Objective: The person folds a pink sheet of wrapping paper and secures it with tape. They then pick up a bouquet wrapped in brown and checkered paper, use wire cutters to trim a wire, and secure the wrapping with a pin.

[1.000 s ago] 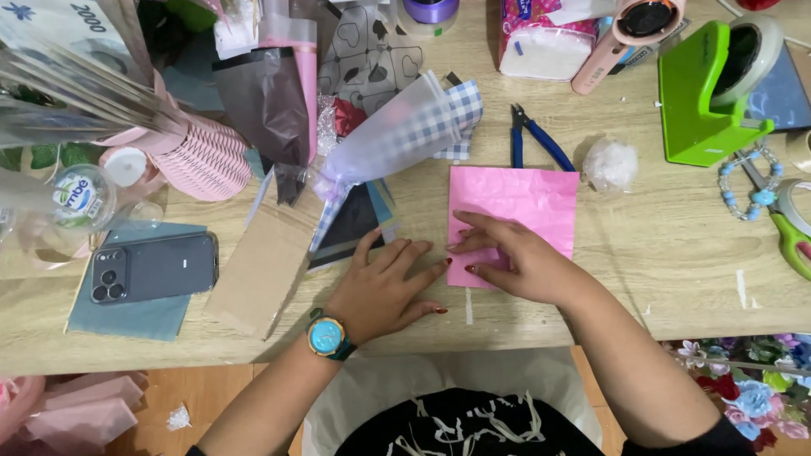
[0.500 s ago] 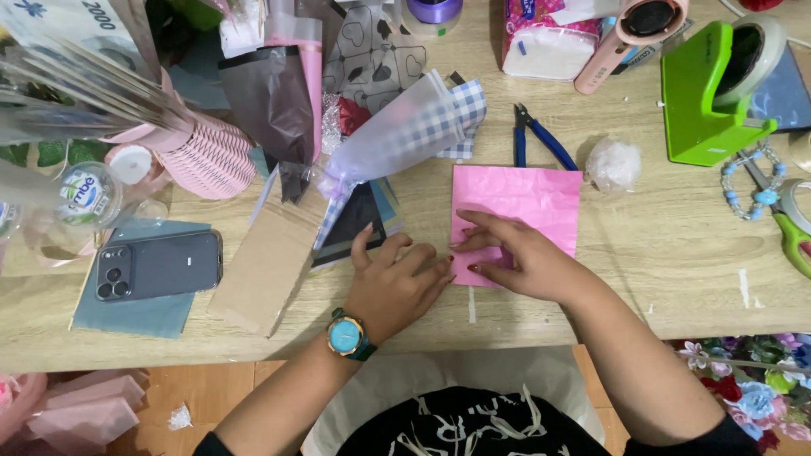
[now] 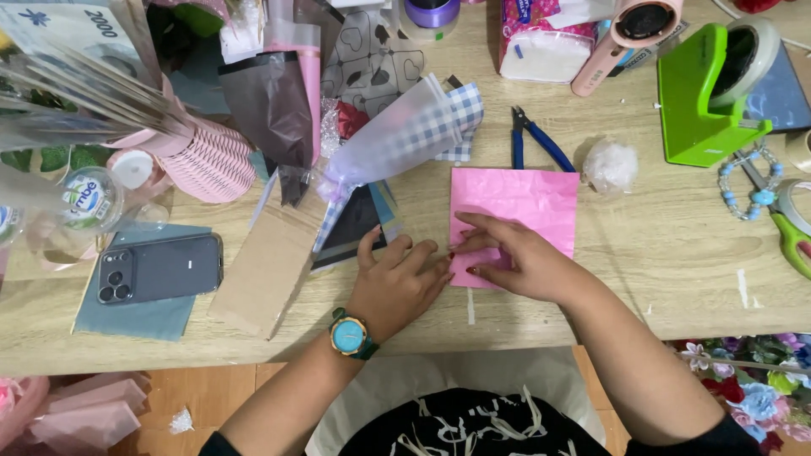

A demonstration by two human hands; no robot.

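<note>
A square sheet of pink paper (image 3: 519, 203) lies flat on the wooden table (image 3: 659, 253), straight ahead of me. My right hand (image 3: 515, 262) rests on the sheet's near left corner, fingers pinching its edge. My left hand (image 3: 397, 283), a teal watch on its wrist, lies just left of the sheet with the fingertips touching the same edge. Beside the left hand lies a stack of dark paper sheets (image 3: 355, 228) under a small wrapped bouquet cone (image 3: 397, 139).
Blue pliers (image 3: 532, 139) and a clear plastic ball (image 3: 610, 166) lie beyond the pink paper. A green tape dispenser (image 3: 701, 93) stands far right, scissors (image 3: 790, 228) at the right edge. A phone (image 3: 160, 268), a cardboard piece (image 3: 266, 266) and pink ruffled wrap (image 3: 207, 160) crowd the left.
My left hand has slid right, from the dark sheets to the pink paper's left edge. The right hand stays on the sheet's near corner.
</note>
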